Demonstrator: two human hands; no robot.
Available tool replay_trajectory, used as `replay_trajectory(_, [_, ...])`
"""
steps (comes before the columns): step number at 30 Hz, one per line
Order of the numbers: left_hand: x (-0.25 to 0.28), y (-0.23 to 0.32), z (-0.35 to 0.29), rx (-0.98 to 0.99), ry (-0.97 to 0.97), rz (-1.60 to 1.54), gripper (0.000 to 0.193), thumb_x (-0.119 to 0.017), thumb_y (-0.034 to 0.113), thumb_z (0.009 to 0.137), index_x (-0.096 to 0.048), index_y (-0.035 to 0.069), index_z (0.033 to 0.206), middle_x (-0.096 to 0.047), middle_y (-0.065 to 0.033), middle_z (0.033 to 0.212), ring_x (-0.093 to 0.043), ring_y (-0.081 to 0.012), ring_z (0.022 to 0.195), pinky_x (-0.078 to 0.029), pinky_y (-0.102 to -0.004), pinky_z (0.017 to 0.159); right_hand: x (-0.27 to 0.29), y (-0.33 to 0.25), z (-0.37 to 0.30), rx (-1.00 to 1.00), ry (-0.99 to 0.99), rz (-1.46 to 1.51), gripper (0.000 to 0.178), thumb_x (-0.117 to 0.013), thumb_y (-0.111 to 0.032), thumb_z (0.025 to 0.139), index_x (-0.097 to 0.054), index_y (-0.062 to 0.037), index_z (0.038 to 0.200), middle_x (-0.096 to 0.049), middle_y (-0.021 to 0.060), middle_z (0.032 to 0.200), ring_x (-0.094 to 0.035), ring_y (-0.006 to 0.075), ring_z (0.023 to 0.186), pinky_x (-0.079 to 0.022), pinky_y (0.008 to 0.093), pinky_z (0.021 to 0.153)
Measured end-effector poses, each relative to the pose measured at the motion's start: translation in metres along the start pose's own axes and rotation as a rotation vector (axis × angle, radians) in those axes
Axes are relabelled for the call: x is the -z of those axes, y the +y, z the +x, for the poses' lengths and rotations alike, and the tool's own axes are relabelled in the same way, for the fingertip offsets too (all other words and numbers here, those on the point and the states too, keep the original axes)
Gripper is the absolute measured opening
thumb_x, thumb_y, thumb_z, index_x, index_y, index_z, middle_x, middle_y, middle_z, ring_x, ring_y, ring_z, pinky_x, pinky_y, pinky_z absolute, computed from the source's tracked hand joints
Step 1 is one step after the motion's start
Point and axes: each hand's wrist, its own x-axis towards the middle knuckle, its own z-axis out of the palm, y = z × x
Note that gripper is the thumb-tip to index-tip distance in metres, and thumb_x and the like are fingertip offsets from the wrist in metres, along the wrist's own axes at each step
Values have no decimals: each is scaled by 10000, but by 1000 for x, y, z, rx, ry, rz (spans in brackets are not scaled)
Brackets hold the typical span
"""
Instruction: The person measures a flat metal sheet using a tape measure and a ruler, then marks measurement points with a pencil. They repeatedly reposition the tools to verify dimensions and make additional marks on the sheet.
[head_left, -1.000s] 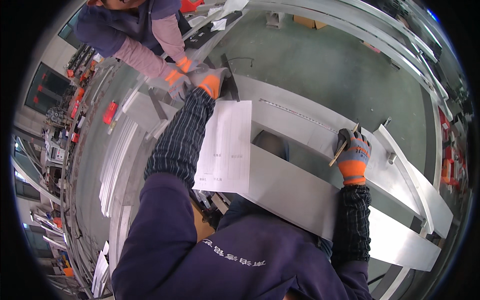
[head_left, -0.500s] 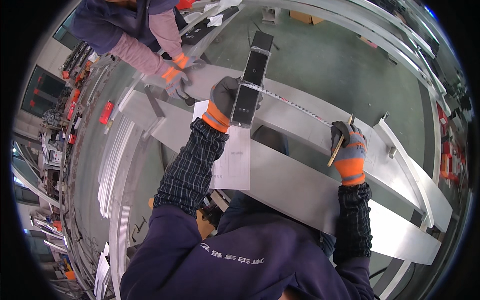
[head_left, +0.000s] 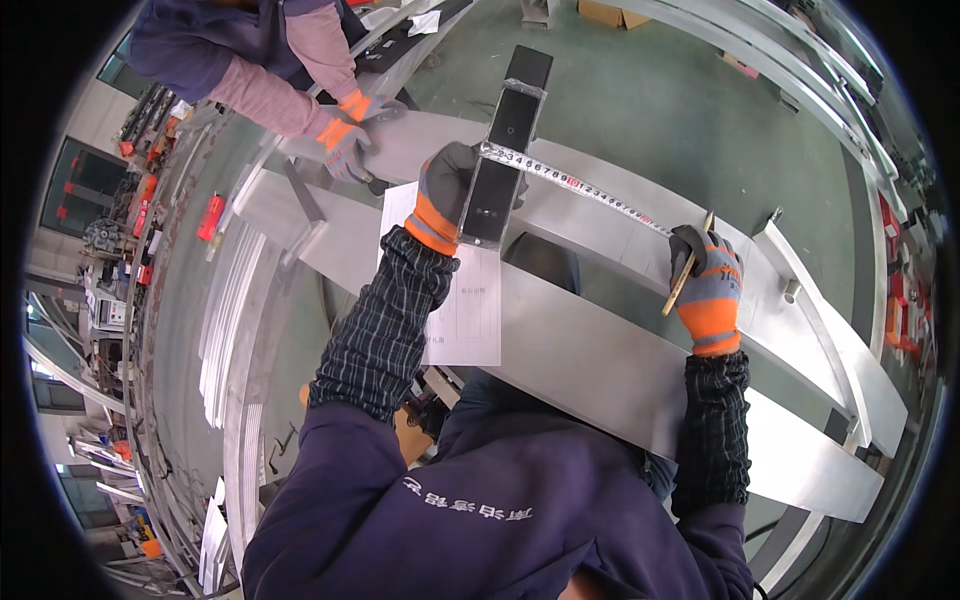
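My left hand (head_left: 447, 190), in a grey and orange work glove, is closed around a black rectangular bar (head_left: 512, 118) with clear film on it. The bar slants away from me above the metal beams. Across its face runs the white blade of a tape measure (head_left: 600, 197), its end at the bar's left edge. My right hand (head_left: 714, 290), gloved alike, closes on the blade's other end and also grips a thin wooden pencil (head_left: 679, 284). The tape's case is hidden by that hand. Under the bar, a printed paper sheet (head_left: 465, 318) lies on the near beam (head_left: 590, 365).
A far metal beam (head_left: 580, 232) runs alongside the near one. At the right, a crosspiece (head_left: 812, 310) with a short tube spans them. A co-worker's gloved hands (head_left: 347, 145) rest at the far beam's left end. Long metal profiles (head_left: 228, 330) stand at the left.
The tape's blade has turned its marked face more toward view, and its end has shifted up along the bar. My right hand has moved slightly right and away from me.
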Motion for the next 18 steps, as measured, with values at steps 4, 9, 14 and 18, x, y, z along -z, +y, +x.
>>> replay_trajectory(4, [5,-2,1,-32,-26,4,537,-482,263,922,-621,-118,1273,-706,-243,956,-691,-321,807,-604,-443,807,0,-7,2,57,64,16,236,-751,-145,871,-778,-163,1105,-768,128,1000,-701,382,989,-509,448,924])
replay_trajectory(9, [6,-7,0,-58,-59,20,544,-475,279,949,-621,-127,1280,-693,-217,917,-665,-283,766,-587,-412,751,0,-5,2,62,64,3,229,-763,-162,873,-782,-161,1102,-768,123,1030,-702,379,988,-511,449,914])
replay_trajectory(14, [9,-10,0,-53,-20,-14,571,-484,319,966,-627,-121,1299,-689,-198,904,-652,-266,744,-568,-401,712,4,-9,2,36,35,-26,228,-761,-166,878,-781,-162,1105,-769,124,1035,-702,380,982,-513,455,907])
replay_trajectory(18, [-7,-9,-2,-53,31,22,632,-474,405,1027,-603,-109,1371,-699,-167,917,-652,-239,752,-553,-377,687,3,-7,2,44,53,-8,228,-757,-160,879,-782,-164,1106,-768,126,1034,-703,386,969,-516,460,898])
